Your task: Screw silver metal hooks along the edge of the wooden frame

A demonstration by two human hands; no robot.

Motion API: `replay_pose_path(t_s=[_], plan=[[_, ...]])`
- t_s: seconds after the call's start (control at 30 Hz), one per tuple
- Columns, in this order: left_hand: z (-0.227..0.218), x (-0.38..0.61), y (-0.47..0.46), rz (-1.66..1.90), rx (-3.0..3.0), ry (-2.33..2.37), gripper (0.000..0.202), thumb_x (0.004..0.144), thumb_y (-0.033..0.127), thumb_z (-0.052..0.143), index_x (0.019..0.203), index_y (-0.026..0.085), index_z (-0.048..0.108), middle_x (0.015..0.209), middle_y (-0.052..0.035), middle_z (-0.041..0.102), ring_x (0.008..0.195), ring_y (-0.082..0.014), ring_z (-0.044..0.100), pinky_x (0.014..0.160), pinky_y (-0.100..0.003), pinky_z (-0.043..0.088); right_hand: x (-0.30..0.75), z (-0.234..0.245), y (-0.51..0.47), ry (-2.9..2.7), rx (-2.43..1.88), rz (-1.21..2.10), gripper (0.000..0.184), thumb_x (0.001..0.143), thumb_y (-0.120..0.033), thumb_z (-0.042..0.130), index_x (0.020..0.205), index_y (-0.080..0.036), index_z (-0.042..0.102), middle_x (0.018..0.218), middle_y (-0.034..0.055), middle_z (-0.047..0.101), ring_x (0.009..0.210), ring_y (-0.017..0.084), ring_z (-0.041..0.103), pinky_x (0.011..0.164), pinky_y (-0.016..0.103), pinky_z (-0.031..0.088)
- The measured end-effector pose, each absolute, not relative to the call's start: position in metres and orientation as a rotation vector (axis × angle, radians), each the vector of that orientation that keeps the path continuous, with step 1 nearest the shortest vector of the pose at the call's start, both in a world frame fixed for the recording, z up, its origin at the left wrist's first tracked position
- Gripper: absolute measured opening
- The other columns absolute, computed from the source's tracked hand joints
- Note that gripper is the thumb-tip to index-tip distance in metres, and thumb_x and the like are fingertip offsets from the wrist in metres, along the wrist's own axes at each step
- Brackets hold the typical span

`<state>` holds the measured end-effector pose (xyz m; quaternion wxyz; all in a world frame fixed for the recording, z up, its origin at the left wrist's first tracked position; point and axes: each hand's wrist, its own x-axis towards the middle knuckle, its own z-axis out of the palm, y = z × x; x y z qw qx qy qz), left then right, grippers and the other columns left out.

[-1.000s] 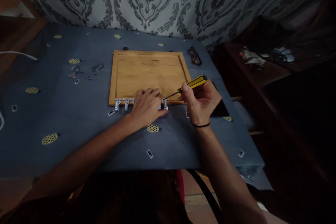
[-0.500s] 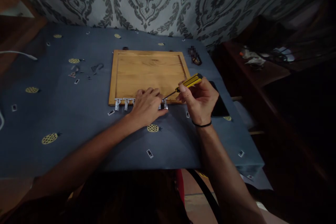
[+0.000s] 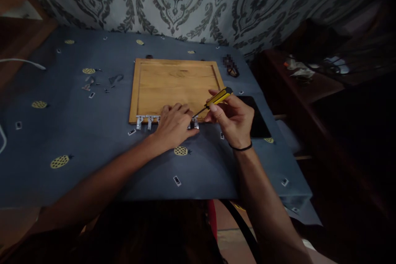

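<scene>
A framed wooden board (image 3: pixel 179 84) lies flat on the table, with several silver metal hooks (image 3: pixel 140 122) in a row along its near edge. My left hand (image 3: pixel 173 126) rests over that edge, covering some hooks. Its thumb and forefinger close around the rightmost metal hook (image 3: pixel 196 123); the exact contact is partly hidden. Between the thumb and fingers of my right hand (image 3: pixel 236 117) is a yellow and black screwdriver (image 3: pixel 218 97). It tilts down to the left, its tip at the rightmost hook beside my left forefinger.
Several screws and small metal parts (image 3: pixel 89 82) lie left of the board on the blue patterned tablecloth (image 3: pixel 102 140). A black flat device (image 3: pixel 260 119) sits by my right wrist. A dark object (image 3: pixel 232 69) lies behind the board's right corner. A white cable (image 3: pixel 34 64) reaches in from the left.
The screwdriver handle and my right hand have shifted slightly left and turned a little. My left hand stays in place on the board's edge. The whole view has moved slightly.
</scene>
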<state>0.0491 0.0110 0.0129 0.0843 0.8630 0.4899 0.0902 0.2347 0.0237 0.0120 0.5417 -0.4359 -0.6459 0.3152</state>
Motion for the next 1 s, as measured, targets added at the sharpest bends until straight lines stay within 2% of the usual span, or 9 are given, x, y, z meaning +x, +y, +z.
replay_pose_path(t_s=[0.13, 0.2, 0.27, 0.33, 0.53, 0.63, 0.87, 1.0], plan=[[0.014, 0.049, 0.011, 0.242, 2.566, 1.455, 0.038, 0.102, 0.045, 0.074, 0.124, 0.015, 0.074, 0.129, -0.0131, 0.073, 0.127, -0.0336, 0.063, 0.100, -0.046, 0.045, 0.236, 0.014, 0.023, -1.597, -1.037, 0.689, 0.042, 0.086, -0.063, 0.083, 0.099, -0.023, 0.082, 0.086, 0.0000, 0.071, 0.051, 0.009, 0.063, 0.049, 0.026, 0.056], [0.014, 0.049, 0.012, 0.249, 2.562, 1.453, 0.036, 0.102, 0.045, 0.074, 0.123, 0.016, 0.074, 0.130, -0.0127, 0.073, 0.127, -0.0334, 0.063, 0.100, -0.046, 0.045, 0.236, 0.013, 0.024, -1.592, -1.026, 0.617, 0.037, 0.084, -0.059, 0.087, 0.088, -0.023, 0.080, 0.081, -0.0016, 0.066, 0.052, 0.009, 0.060, 0.047, 0.024, 0.052], [0.014, 0.049, 0.012, 0.253, 2.559, 1.446, 0.035, 0.103, 0.044, 0.074, 0.124, 0.017, 0.073, 0.130, -0.0123, 0.073, 0.126, -0.0331, 0.063, 0.100, -0.046, 0.045, 0.235, 0.011, 0.026, -1.577, -1.002, 0.480, 0.038, 0.079, -0.054, 0.093, 0.072, -0.022, 0.072, 0.072, -0.0032, 0.059, 0.054, 0.009, 0.055, 0.046, 0.024, 0.046], [0.014, 0.049, 0.011, 0.245, 2.554, 1.442, 0.036, 0.103, 0.044, 0.073, 0.126, 0.016, 0.073, 0.130, -0.0123, 0.073, 0.126, -0.0331, 0.063, 0.099, -0.046, 0.045, 0.234, 0.009, 0.026, -1.569, -0.976, 0.357, 0.046, 0.074, -0.051, 0.097, 0.063, -0.023, 0.063, 0.066, -0.0038, 0.052, 0.057, 0.010, 0.050, 0.045, 0.024, 0.043], [0.015, 0.049, 0.011, 0.227, 2.555, 1.448, 0.036, 0.103, 0.044, 0.074, 0.123, 0.015, 0.074, 0.129, -0.0131, 0.072, 0.126, -0.0337, 0.063, 0.100, -0.047, 0.045, 0.229, 0.006, 0.023, -1.329, -0.973, 0.333, 0.042, 0.085, -0.060, 0.087, 0.078, -0.025, 0.064, 0.066, -0.0051, 0.059, 0.046, 0.010, 0.053, 0.041, 0.026, 0.047], [0.014, 0.049, 0.011, 0.236, 2.563, 1.447, 0.036, 0.103, 0.044, 0.074, 0.123, 0.015, 0.074, 0.129, -0.0130, 0.072, 0.126, -0.0332, 0.063, 0.100, -0.046, 0.045, 0.230, 0.005, 0.025, -1.335, -0.997, 0.374, 0.045, 0.084, -0.064, 0.086, 0.079, -0.025, 0.063, 0.063, -0.0064, 0.059, 0.043, 0.010, 0.054, 0.039, 0.024, 0.047], [0.012, 0.049, 0.011, 0.243, 2.577, 1.447, 0.038, 0.104, 0.045, 0.072, 0.125, 0.014, 0.073, 0.129, -0.0121, 0.071, 0.127, -0.0327, 0.061, 0.098, -0.044, 0.043, 0.229, 0.001, 0.027, -1.449, -0.980, 0.452, 0.038, 0.085, -0.052, 0.088, 0.079, -0.024, 0.063, 0.067, -0.0059, 0.062, 0.047, 0.009, 0.057, 0.041, 0.022, 0.048], [0.013, 0.049, 0.011, 0.244, 2.574, 1.446, 0.037, 0.103, 0.045, 0.073, 0.124, 0.015, 0.073, 0.127, -0.0118, 0.071, 0.125, -0.0325, 0.062, 0.099, -0.045, 0.044, 0.230, 0.000, 0.027, -1.437, -0.999, 0.446, 0.038, 0.086, -0.054, 0.088, 0.081, -0.025, 0.064, 0.068, -0.0055, 0.063, 0.047, 0.009, 0.057, 0.041, 0.024, 0.049]])
